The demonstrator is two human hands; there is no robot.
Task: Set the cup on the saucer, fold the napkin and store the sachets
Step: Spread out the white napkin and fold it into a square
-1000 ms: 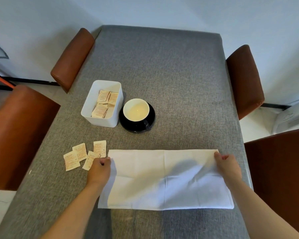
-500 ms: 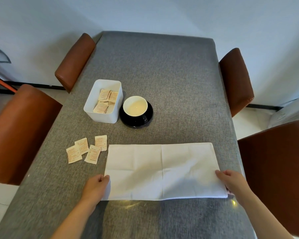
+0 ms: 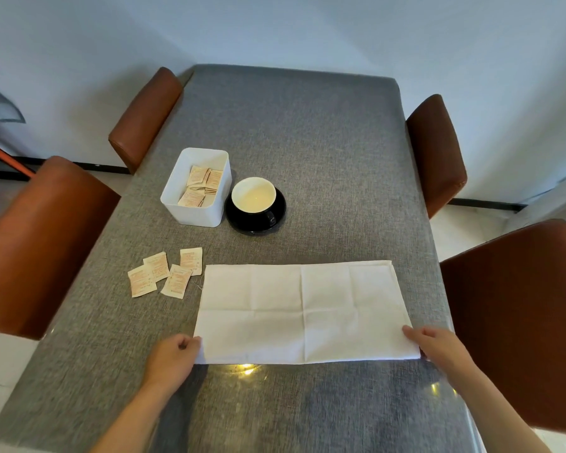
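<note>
A white napkin [image 3: 303,310], folded to a long rectangle, lies flat near the table's front edge. My left hand [image 3: 174,356] pinches its near left corner. My right hand [image 3: 438,348] rests on its near right corner, fingers on the cloth. A cup [image 3: 254,195], white inside, stands on a black saucer [image 3: 242,223] behind the napkin. Left of it a white box [image 3: 190,212] holds several sachets [image 3: 198,188]. Several loose sachets [image 3: 165,274] lie on the table just left of the napkin's far corner.
The table [image 3: 307,132] is covered in grey cloth under a clear sheet. Brown chairs flank it: two on the left [image 3: 40,243], [image 3: 144,116] and two on the right [image 3: 435,148], [image 3: 517,322]. A white wall stands behind.
Both hands moved from the napkin's far corners to its near corners. The napkin now lies flatter, its wrinkles gone.
</note>
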